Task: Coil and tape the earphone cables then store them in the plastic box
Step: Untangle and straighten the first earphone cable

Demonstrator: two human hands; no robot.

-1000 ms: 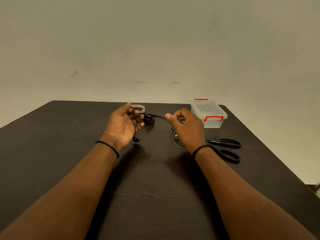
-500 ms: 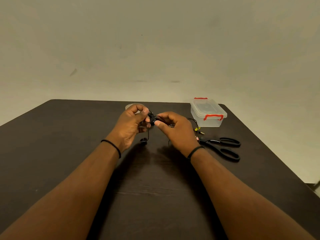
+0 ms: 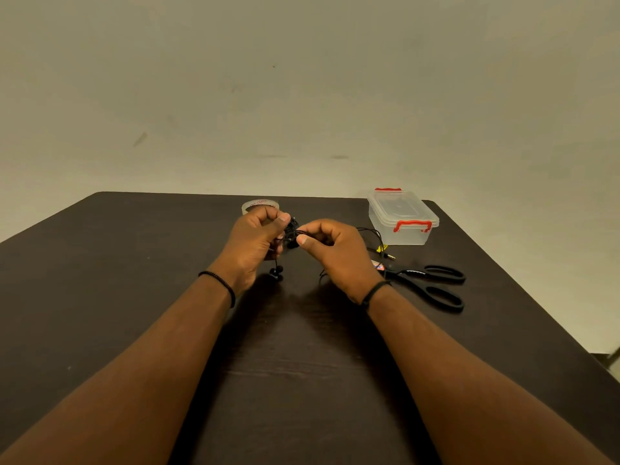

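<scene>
Closer together than a second ago, the left hand [image 3: 255, 245] and right hand [image 3: 330, 251] both pinch the thin black earphone cable [image 3: 291, 233] above the dark surface [image 3: 134, 280], left of the lidded clear plastic box [image 3: 402, 218].

We see black scissors [image 3: 431, 282] lying flat on the dark wooden table [image 3: 100, 280], toward its right side, handles pointing right and blades pointing left. Just beside the blade tips sits a small scrap with red and white print [image 3: 377, 264], too small for us to read. Behind the table rises a plain pale wall [image 3: 302, 95], marked by a few faint scuffs.
</scene>
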